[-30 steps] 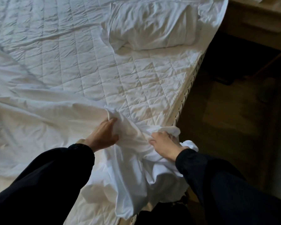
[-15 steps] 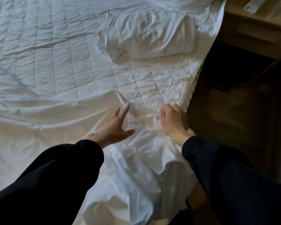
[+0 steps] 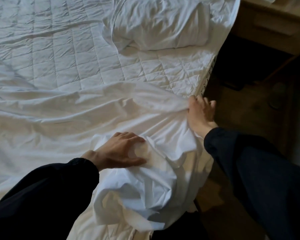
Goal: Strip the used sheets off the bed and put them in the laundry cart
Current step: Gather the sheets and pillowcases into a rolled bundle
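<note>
A white sheet (image 3: 62, 115) lies loose and wrinkled over the near half of the bed, bunched into a heap (image 3: 142, 191) at the bed's right edge. Beyond it the quilted mattress pad (image 3: 80, 54) is bare. My left hand (image 3: 118, 153) rests on the top of the heap, fingers curved over a fold of the cloth. My right hand (image 3: 200, 112) grips the sheet's edge at the side of the mattress, where the cloth is pulled into tight creases. No laundry cart is in view.
A white pillow (image 3: 159, 26) lies at the head of the bed on the right. A wooden nightstand (image 3: 270, 23) stands past the bed's right edge. Dark wooden floor (image 3: 253, 104) runs along that side.
My left hand drew back from the sheet's fold onto the bunched heap. My right hand moved right to the mattress edge and took hold of the sheet there.
</note>
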`<state>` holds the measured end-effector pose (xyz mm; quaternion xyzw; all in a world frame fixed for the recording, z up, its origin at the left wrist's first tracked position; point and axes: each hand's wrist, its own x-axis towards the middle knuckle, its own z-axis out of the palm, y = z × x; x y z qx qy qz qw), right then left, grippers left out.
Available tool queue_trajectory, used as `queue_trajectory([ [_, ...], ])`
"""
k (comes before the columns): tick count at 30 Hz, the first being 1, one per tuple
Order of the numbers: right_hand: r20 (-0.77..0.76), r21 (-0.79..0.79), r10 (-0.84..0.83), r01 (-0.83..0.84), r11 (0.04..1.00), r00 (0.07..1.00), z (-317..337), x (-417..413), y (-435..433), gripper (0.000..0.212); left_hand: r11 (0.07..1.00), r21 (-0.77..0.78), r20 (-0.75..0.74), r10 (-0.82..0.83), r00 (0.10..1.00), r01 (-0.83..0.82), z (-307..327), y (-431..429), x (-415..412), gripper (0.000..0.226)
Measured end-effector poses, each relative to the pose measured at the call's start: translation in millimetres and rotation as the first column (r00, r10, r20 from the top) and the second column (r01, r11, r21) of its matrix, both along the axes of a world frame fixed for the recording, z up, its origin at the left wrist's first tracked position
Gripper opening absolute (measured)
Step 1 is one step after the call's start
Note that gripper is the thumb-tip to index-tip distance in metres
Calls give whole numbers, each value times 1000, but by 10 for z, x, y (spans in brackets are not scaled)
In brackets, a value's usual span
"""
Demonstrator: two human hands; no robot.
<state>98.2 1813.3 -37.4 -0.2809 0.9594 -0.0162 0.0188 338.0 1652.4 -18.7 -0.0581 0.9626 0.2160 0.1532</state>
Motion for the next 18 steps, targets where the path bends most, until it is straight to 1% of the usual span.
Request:
queue_trajectory([
  [2,130,-3,-55,56,998,990,-50,38,-60,27,995,-70,11,-69,998,69,-17,4,71,94],
  [4,249,3,-29,29,1000,968,-141,227,-19,49,992,-94,25,-77,997,79,-58,19,151,99],
  [6,294,-44,31,-19,999,955,-174,516,89,68,991,-114,32,-61,998,64,-110,51,211,100],
  [7,313,-66,59,-40,997,948,-160,675,156,72,987,-149,47,-59,997,65,-142,76,226,100],
  [9,361,-124,117,-76,989,925,-119,980,295,69,975,-214,59,-49,997,60,-214,148,229,96],
  [11,381,-210,192,-118,971,904,-46,1278,443,62,972,-236,50,3,999,9,-252,244,205,85],
  [12,380,-243,229,-142,959,896,-17,1434,518,63,966,-255,48,45,998,-31,-255,289,190,78],
  [15,311,-275,330,-248,929,891,18,1901,715,78,945,-279,-12,175,985,-171,-247,381,164,50],
  [17,263,-237,366,-308,921,893,-22,2178,785,91,935,-252,-75,240,968,-251,-229,455,192,28],
  [18,254,-228,361,-308,924,897,-51,2280,802,95,930,-246,-95,257,962,-273,-219,508,219,23],
])
